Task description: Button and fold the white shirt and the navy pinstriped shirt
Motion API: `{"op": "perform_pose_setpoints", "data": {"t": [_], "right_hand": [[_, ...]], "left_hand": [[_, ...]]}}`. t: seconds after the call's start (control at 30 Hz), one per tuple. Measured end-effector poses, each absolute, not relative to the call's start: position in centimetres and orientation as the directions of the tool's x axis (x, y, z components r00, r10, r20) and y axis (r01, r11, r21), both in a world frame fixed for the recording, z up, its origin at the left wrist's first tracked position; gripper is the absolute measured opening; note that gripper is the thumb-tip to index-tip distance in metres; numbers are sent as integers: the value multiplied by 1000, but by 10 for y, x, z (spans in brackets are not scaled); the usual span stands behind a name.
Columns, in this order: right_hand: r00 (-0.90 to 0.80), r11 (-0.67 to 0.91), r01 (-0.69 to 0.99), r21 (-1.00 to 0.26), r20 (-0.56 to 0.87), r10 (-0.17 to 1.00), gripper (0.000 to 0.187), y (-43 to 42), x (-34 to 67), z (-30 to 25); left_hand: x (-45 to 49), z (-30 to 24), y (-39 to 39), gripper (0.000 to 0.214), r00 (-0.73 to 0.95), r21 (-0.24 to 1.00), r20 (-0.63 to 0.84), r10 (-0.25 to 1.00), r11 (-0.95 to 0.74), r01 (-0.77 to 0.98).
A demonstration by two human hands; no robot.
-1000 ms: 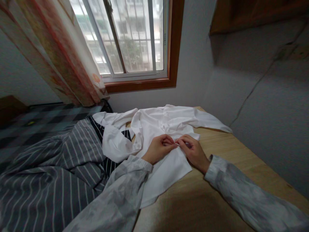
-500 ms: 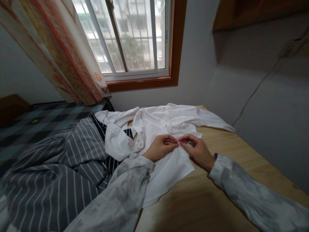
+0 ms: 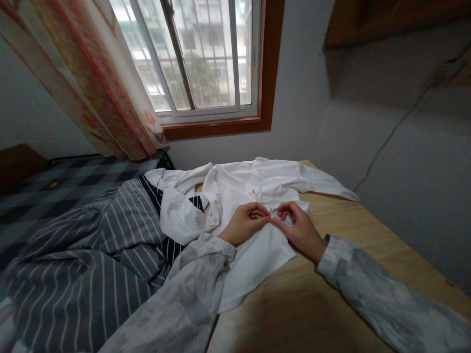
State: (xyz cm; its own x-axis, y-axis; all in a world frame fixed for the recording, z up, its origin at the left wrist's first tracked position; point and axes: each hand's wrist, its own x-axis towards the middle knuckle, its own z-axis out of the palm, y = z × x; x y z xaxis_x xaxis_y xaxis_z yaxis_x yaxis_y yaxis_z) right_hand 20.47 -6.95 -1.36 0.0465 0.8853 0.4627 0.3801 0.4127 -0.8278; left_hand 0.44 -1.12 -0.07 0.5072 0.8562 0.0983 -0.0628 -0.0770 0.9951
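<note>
A white shirt lies spread over a wooden table, one sleeve stretching to the right and the other side bunched at the left. My left hand pinches the shirt's front edge between thumb and fingers. Facing it, my right hand grips the same edge, its thumb tip against the left fingertips and its index finger lifted and curled. Any button between the fingertips is too small to make out. Below the hands, the shirt's lower front hangs flat on the wood.
Grey striped bedding is heaped left of the shirt, on a checked bed. Bare wood of the table shows at the right. A window, a curtain and a wall shelf stand behind; a cord runs down the wall.
My right hand has shifted slightly to the left, its index finger raised away from the pinch and its thumb pushed forward. My left hand stays nearly in place.
</note>
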Motion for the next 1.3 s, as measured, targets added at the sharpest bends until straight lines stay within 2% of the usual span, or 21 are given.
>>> {"op": "perform_pose_setpoints", "data": {"t": [0.1,0.27,0.43,0.6,0.77,1.07,1.3], "right_hand": [[-6,418,475,-775,472,881,23,-71,208,-7],[-8,414,472,-778,466,885,21,-72,209,-5],[-6,467,518,-716,543,840,16,-75,207,0],[-86,537,559,-631,600,795,13,-77,205,3],[-95,489,589,-644,545,833,17,-76,204,0],[-36,432,621,-654,527,849,19,-75,205,-1],[-71,464,632,-621,550,832,17,-74,209,-1]], "left_hand": [[4,0,-11,43,500,994,103,860,-76,-74],[4,-1,-11,42,505,993,115,855,-92,-71],[4,-1,-11,40,497,993,116,860,-99,-60],[4,-4,-8,37,488,993,115,865,-100,-55],[4,1,-11,33,504,996,84,860,-86,-19],[5,-3,-11,37,499,995,94,862,-71,-65],[5,-3,-10,33,497,994,109,861,-81,-78]]}}
